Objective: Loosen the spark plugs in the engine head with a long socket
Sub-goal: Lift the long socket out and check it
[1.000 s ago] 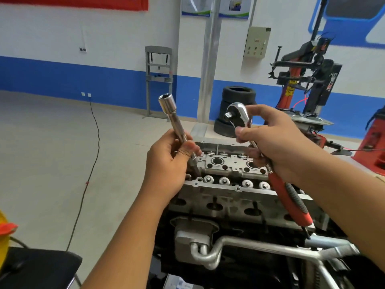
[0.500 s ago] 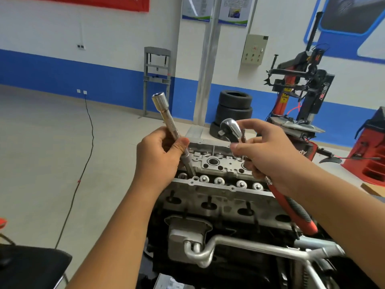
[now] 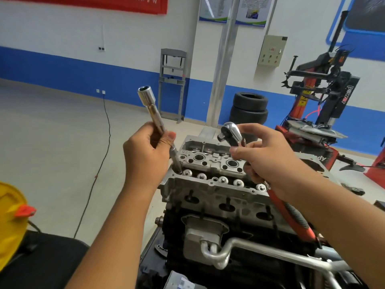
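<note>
I'm seeing the left hand [image 3: 145,155] gripping the long socket [image 3: 155,119] mid-shaft, tilted, open end up, lower end sitting at the cylinder head's [image 3: 210,184] left corner. Right hand [image 3: 268,161] is gripping a ratchet [image 3: 231,132] near its head, red handle trailing down-right. Behind: stacked tyres [image 3: 249,107], tyre changer [image 3: 325,90].

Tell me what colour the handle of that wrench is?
Red with a black textured grip, on the chrome ratchet wrench's handle, held by the right hand; head view.
</note>
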The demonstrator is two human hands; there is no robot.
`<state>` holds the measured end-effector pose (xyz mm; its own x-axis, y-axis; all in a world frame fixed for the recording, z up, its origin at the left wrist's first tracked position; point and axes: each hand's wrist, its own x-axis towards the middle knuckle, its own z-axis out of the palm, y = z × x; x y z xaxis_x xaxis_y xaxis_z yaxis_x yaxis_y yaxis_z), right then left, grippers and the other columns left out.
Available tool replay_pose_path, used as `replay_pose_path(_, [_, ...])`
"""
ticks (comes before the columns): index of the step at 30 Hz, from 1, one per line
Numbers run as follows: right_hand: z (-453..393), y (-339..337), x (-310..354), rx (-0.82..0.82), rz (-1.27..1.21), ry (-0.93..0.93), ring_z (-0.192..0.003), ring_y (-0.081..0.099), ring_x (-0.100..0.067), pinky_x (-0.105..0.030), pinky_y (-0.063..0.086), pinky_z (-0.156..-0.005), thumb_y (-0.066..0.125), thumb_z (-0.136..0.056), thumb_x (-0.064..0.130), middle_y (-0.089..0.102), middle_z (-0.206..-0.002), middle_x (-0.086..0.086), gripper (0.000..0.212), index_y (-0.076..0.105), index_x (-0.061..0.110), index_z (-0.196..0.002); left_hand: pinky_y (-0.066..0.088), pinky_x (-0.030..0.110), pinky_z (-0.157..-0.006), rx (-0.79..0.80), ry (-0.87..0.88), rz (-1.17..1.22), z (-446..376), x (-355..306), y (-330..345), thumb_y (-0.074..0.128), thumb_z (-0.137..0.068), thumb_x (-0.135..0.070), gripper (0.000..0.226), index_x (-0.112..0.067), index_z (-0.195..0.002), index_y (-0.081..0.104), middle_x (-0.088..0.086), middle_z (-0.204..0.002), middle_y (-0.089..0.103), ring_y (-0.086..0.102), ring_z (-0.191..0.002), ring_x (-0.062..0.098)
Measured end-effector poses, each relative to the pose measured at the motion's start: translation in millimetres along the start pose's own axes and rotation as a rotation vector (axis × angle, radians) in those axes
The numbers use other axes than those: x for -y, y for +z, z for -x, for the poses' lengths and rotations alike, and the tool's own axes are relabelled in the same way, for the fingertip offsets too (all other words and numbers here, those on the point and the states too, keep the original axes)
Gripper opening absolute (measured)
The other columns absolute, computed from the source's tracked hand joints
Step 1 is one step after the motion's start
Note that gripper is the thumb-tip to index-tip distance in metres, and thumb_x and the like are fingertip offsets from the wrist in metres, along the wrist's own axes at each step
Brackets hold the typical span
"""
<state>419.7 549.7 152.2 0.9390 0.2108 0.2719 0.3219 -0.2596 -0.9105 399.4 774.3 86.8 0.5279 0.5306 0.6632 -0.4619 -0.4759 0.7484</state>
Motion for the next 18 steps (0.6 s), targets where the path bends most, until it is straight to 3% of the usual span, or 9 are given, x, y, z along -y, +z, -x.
replay_pose_path(2, [0, 2, 0, 0.011, 0.016, -0.005, -0.05, 0.047, -0.019, -0.026, 0.038, -0.042, 0.079, -0.089, 0.007, 0.062, -0.079, -0.012, 0.043, 0.07, 0.043, -0.111, 0.065, 0.042, -0.071, -0.004, 0.031, -0.024, 1, -3, 1, 0.072, -0.095, -0.032, 0.014, -0.019, -0.093, 0.067, -0.006, -0.079, 0.072, 0.073, -0.074, 0.013])
replay_pose_path(5, [1, 3, 0, 0.018, 0.048, -0.022, -0.048, 0.048, -0.017, -0.024, 0.04, -0.041, 0.079, -0.089, 0.007, 0.061, -0.078, -0.012, 0.045, 0.07, 0.042, -0.116, 0.051, 0.007, -0.067, -0.059, 0.103, -0.103, 2, -8, 5, 0.078, -0.091, -0.033, 0.015, -0.025, -0.089, 0.065, -0.019, -0.076, 0.067, 0.068, -0.069, 0.002])
replay_pose_path(7, [1, 3, 1, 0.018, 0.069, -0.03, -0.047, 0.049, -0.014, -0.023, 0.041, -0.042, 0.079, -0.089, 0.007, 0.061, -0.077, -0.012, 0.045, 0.07, 0.041, -0.118, 0.044, 0.002, -0.064, -0.075, 0.108, -0.128, 1, -9, 5, 0.08, -0.09, -0.032, 0.015, -0.026, -0.088, 0.066, -0.024, -0.075, 0.064, 0.065, -0.07, -0.003])
replay_pose_path(9, [1, 4, 3, 0.017, 0.12, -0.051, -0.048, 0.052, -0.012, -0.022, 0.043, -0.045, 0.08, -0.088, 0.008, 0.061, -0.075, -0.013, 0.046, 0.07, 0.044, -0.116, 0.052, 0.01, -0.068, -0.043, 0.082, -0.11, -2, -8, 4, 0.079, -0.091, -0.032, 0.013, -0.026, -0.089, 0.067, -0.021, -0.077, 0.067, 0.068, -0.072, 0.001])
replay_pose_path(11, [0, 5, 6, 0.014, 0.179, -0.083, -0.05, 0.054, -0.011, -0.024, 0.045, -0.048, 0.081, -0.088, 0.01, 0.06, -0.073, -0.014, 0.047, 0.069, 0.047, -0.114, 0.063, 0.033, -0.073, -0.005, 0.031, -0.078, -6, -5, 2, 0.076, -0.094, -0.028, 0.009, -0.025, -0.091, 0.068, -0.014, -0.081, 0.071, 0.072, -0.076, 0.011])
replay_pose_path(13, [-2, 6, 10, 0.01, 0.208, -0.113, -0.05, 0.054, -0.009, -0.026, 0.044, -0.05, 0.082, -0.087, 0.011, 0.059, -0.072, -0.009, 0.048, 0.069, 0.046, -0.117, 0.065, 0.045, -0.077, 0.037, -0.041, -0.032, -11, -1, -1, 0.071, -0.098, -0.022, 0.01, -0.026, -0.09, 0.067, -0.008, -0.083, 0.074, 0.075, -0.078, 0.016])
replay_pose_path(18, [-7, 12, 19, -0.008, 0.258, -0.177, -0.047, 0.054, -0.005, -0.019, 0.043, -0.046, 0.079, -0.09, 0.016, 0.063, -0.073, 0.0, 0.042, 0.067, 0.043, -0.119, 0.065, 0.045, -0.083, 0.122, -0.12, 0.019, -14, -2, -5, 0.064, -0.102, -0.017, 0.022, -0.035, -0.089, 0.062, -0.008, -0.089, 0.074, 0.076, -0.085, 0.013])
